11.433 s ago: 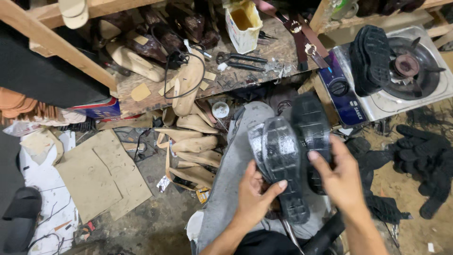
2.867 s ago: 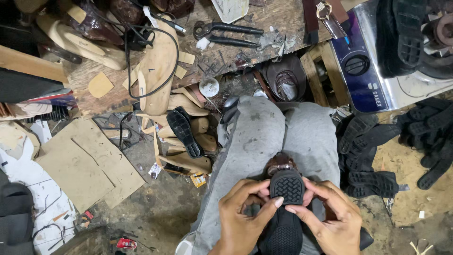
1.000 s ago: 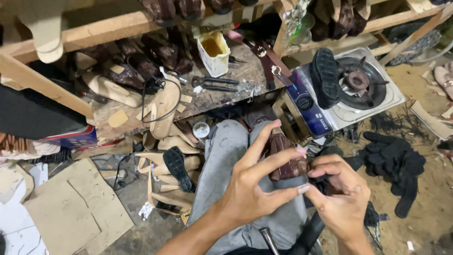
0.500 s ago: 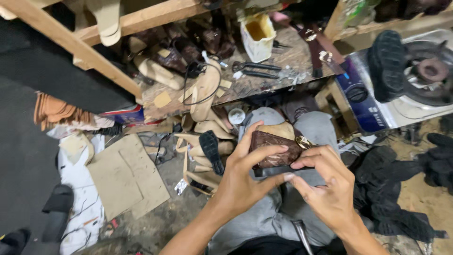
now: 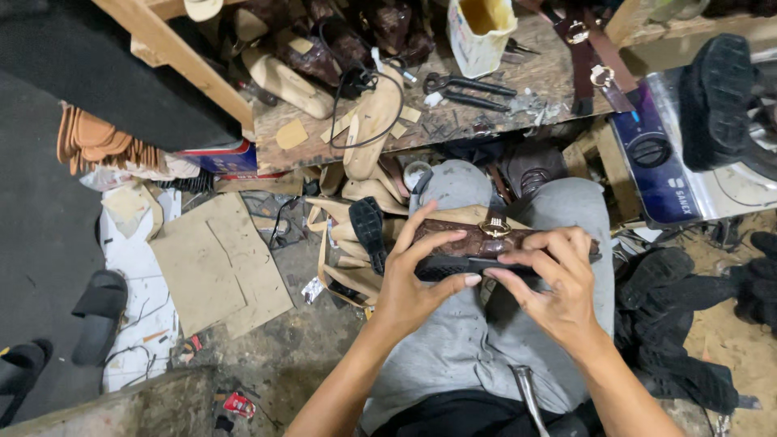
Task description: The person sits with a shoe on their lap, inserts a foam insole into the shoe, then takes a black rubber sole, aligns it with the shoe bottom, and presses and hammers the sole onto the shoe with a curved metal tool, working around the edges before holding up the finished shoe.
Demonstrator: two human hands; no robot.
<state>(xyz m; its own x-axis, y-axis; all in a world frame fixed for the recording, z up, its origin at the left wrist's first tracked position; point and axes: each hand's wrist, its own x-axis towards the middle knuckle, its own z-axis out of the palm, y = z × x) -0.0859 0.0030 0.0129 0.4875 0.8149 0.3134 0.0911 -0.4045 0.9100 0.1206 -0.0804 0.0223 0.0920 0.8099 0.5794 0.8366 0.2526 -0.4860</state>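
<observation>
Behind the hand-held brown shoe (image 5: 486, 239), a cluttered workbench (image 5: 558, 81) with scissors (image 5: 465, 85).

Light is coming from above, fairly even and moderately bright; the left hand (image 5: 413, 283), right hand (image 5: 558, 283) and grey trouser legs (image 5: 461, 348) are showing well lit w/ soft shadows only. Dark slab (image 5: 89, 73) at upper left and floor (image 5: 40, 243) beneath it are falling into deep shade, detail going there. Focus is holding sharp across centre, no motion blur to speak of; wide-angle lens is bending lines toward the edges, and the metal stove top (image 5: 728, 186) at right is catching mild glare.
</observation>
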